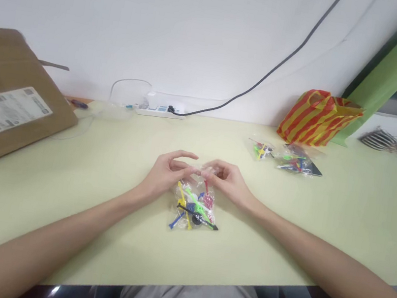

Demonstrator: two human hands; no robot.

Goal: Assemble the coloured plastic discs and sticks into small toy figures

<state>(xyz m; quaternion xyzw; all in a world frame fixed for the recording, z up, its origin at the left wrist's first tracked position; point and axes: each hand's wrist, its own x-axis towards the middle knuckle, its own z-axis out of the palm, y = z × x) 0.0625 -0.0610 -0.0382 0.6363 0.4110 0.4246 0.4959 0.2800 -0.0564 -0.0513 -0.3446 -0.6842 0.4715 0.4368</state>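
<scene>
A clear plastic bag point(196, 211) of colourful plastic pieces lies in front of me, with yellow, green, blue, black, red and white parts inside. Both hands are at its top edge. My left hand point(174, 169) pinches the upper left of the bag between thumb and fingers, its index finger stretched out above. Close beside it, my right hand point(229, 179) is closed on the bag's upper right corner, thumb against the bent fingers. The fingers partly cover the bag's top, so I cannot tell whether it is sealed.
Two more bags of coloured pieces, a small bag point(261, 150) and a larger bag point(297, 161), lie at the back right. A striped red-yellow carrier bag point(317, 119) stands behind them. A cardboard box point(14, 106) occupies the left; a power strip point(159, 109) lies along the wall.
</scene>
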